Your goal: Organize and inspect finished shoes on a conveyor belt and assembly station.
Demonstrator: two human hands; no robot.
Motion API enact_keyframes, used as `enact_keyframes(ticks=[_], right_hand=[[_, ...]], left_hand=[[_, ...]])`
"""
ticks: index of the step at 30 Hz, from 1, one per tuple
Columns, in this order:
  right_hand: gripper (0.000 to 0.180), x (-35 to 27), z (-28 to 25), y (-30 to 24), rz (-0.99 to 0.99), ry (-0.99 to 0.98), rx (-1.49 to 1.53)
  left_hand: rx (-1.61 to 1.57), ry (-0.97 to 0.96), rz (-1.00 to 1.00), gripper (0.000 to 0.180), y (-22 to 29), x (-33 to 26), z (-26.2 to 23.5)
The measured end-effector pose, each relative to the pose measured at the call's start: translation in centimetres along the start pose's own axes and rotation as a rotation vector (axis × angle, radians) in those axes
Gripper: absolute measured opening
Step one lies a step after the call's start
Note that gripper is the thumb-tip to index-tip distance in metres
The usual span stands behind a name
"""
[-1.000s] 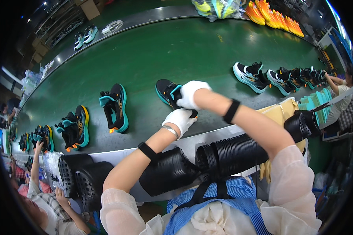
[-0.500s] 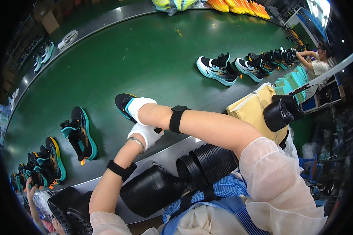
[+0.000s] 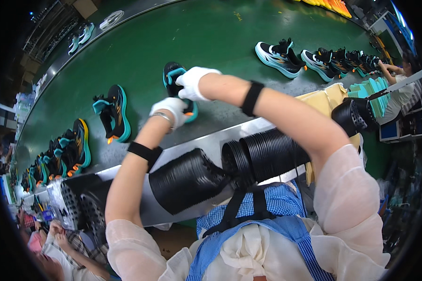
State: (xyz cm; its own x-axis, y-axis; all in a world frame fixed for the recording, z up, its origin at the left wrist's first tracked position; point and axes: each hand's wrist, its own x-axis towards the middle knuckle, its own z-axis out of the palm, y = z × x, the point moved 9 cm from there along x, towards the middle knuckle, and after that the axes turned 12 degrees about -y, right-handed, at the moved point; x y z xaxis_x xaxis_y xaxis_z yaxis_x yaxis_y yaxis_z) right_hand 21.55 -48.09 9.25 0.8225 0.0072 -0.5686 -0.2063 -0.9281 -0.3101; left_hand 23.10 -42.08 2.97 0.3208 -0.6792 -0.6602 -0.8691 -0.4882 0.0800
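Note:
A black sneaker (image 3: pixel 171 70) with a teal collar and an orange heel tab rests on the green worktable, toe pointing away from me. My left hand (image 3: pixel 172 110), in a white glove, is closed at its heel end; some of its fingers are hidden. The gloved right hand (image 3: pixel 196 83) grips the sneaker's right side near the teal collar, fingers curled. Both hands hide much of the shoe's middle. To their left stands another black and teal sneaker (image 3: pixel 122 114), apart from my hands.
More sneakers line the table (image 3: pixel 211 42) at left, and white-soled ones (image 3: pixel 279 58) at right. Nested black ribbed plastic pieces (image 3: pixel 187 180) lie along the metal near edge. Beige paper (image 3: pixel 330 96) and teal sheets (image 3: pixel 368 96) are at right. Co-workers sit at both ends.
The view has shifted, so the table sits higher. My hands are farther apart, and more of the sneaker shows, including its heel; the right hand has moved to its right side.

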Motion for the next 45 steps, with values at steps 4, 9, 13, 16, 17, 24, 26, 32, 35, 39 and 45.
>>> enact_keyframes(ticks=[4,9,13,16,17,24,26,32,35,39,45], right_hand=[[0.038,-8.4,0.0,-1.3,-0.172,0.13,-0.113],[0.04,-14.4,6.5,1.6,-0.073,-0.056,-0.138],[0.044,-13.6,12.6,-1.8,-0.168,-0.135,-0.367],[0.043,-12.0,16.5,-5.0,-0.358,-0.005,-0.396],[0.04,-11.4,17.4,-5.2,-0.29,-0.117,-0.43],[0.034,-10.8,17.8,-9.7,-0.375,-0.062,-0.427],[0.036,-12.8,15.9,-8.3,-0.415,0.112,-0.298],[0.037,-23.7,8.8,7.2,0.11,0.375,0.002],[0.04,-29.4,10.2,14.8,0.395,0.468,0.041],[0.042,-30.4,16.8,20.4,0.629,0.258,0.163],[0.049,-28.5,17.7,18.4,0.414,0.438,0.228]], left_hand=[[-0.092,0.284,-0.098,0.043,-6.6,-6.9,1.5],[-0.413,0.625,0.002,0.051,-5.0,-17.7,4.0],[-0.747,0.605,-0.297,0.052,-5.6,-21.3,11.2],[-0.942,0.585,-0.383,0.058,-4.1,-24.0,15.4],[-0.99,0.569,-0.351,0.059,-3.6,-22.7,16.6],[-0.912,0.788,-0.251,0.063,-4.4,-21.2,17.2],[-0.93,0.808,-0.198,0.062,-4.6,-20.9,17.6],[-0.56,0.843,-0.629,0.063,-5.5,-25.1,16.2],[-0.768,1.044,-0.334,0.051,-0.5,-26.2,11.4],[-0.935,0.542,0.185,0.057,10.8,-18.4,8.5],[-1.282,0.11,0.369,0.046,15.1,-9.4,12.9]])
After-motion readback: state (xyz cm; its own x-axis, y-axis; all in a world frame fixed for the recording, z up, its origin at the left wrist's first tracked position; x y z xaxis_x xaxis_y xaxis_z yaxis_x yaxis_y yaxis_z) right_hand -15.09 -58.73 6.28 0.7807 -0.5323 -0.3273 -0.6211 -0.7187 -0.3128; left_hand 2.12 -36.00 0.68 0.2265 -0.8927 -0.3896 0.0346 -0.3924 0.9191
